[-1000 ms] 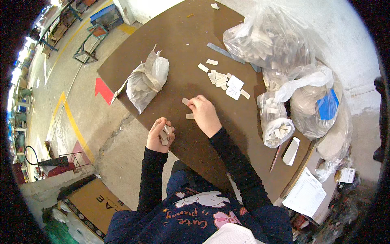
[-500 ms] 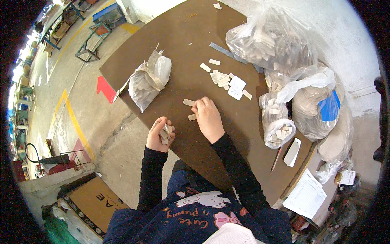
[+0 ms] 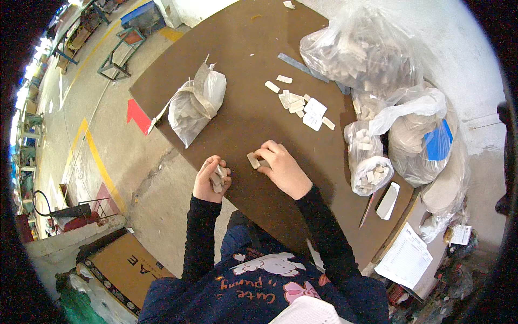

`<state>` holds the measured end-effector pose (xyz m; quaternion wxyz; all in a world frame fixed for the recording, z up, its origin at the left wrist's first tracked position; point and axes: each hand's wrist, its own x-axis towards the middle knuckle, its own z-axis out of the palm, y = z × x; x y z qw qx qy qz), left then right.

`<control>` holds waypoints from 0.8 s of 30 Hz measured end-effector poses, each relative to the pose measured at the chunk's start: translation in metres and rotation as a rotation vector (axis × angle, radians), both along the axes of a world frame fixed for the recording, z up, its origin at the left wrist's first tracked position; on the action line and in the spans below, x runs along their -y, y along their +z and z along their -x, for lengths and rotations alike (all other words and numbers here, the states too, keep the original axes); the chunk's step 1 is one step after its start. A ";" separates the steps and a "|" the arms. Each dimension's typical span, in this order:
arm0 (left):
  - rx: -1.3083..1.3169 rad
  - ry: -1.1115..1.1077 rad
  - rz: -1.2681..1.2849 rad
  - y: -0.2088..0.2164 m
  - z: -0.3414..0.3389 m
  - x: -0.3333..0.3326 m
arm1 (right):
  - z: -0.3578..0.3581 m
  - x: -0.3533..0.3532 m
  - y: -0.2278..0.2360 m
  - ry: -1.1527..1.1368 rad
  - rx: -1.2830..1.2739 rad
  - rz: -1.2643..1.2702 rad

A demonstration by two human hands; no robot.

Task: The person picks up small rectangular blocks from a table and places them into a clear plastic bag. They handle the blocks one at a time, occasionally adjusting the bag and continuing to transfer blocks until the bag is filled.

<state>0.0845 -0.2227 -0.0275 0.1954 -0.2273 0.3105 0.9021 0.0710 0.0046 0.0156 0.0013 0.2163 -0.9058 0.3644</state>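
Note:
My left hand (image 3: 205, 186) is closed around several small beige strips (image 3: 218, 181), just off the table's near left edge. Over the brown tabletop, my right hand (image 3: 286, 171) pinches a flat beige strip (image 3: 253, 160) between thumb and fingers. Whether a second strip lies behind it, under the fingertips, I cannot tell. Farther off, a loose pile of similar strips (image 3: 292, 101) lies beside a white paper tag (image 3: 314, 114). To the left stands an open plastic bag (image 3: 197, 108) with more pieces inside.
Along the table's right side sit a large clear bag of strips (image 3: 364, 56), a small open bag (image 3: 372, 175) and a bag with a blue patch (image 3: 418, 140). A grey strip (image 3: 302, 67), a pen (image 3: 367, 210), a white piece (image 3: 388, 201) and printed sheets (image 3: 404, 256) lie nearby.
My right hand has shifted slightly right and nearer to me. Two separate strips showed at its fingertips before; now one tilted strip shows in its pinch. The left hand barely moved.

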 end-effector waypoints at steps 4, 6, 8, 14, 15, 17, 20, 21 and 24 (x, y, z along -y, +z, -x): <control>-0.020 -0.034 0.003 0.008 0.000 -0.007 | -0.004 0.000 -0.016 -0.100 0.061 0.022; -0.027 -0.038 -0.008 0.008 0.001 -0.008 | -0.005 0.002 -0.015 -0.112 0.041 0.028; -0.051 -0.053 -0.050 0.004 0.002 -0.008 | -0.006 0.005 -0.017 -0.145 -0.039 -0.030; 0.020 -0.067 0.086 0.015 -0.007 -0.027 | -0.012 0.010 -0.017 -0.319 -0.123 0.155; -0.036 -0.102 0.041 0.009 -0.009 -0.029 | -0.013 0.011 -0.013 -0.357 -0.125 0.222; 0.008 -0.116 0.031 0.013 -0.013 -0.040 | -0.018 0.011 0.003 -0.364 -0.137 0.173; -0.003 -0.126 0.039 0.011 -0.014 -0.042 | -0.027 0.004 0.006 -0.343 -0.093 0.025; 0.001 -0.116 0.051 0.012 -0.013 -0.042 | -0.028 0.001 0.004 -0.330 -0.070 -0.036; -0.008 -0.095 0.055 0.011 -0.007 -0.039 | -0.029 -0.003 -0.002 -0.398 -0.048 -0.034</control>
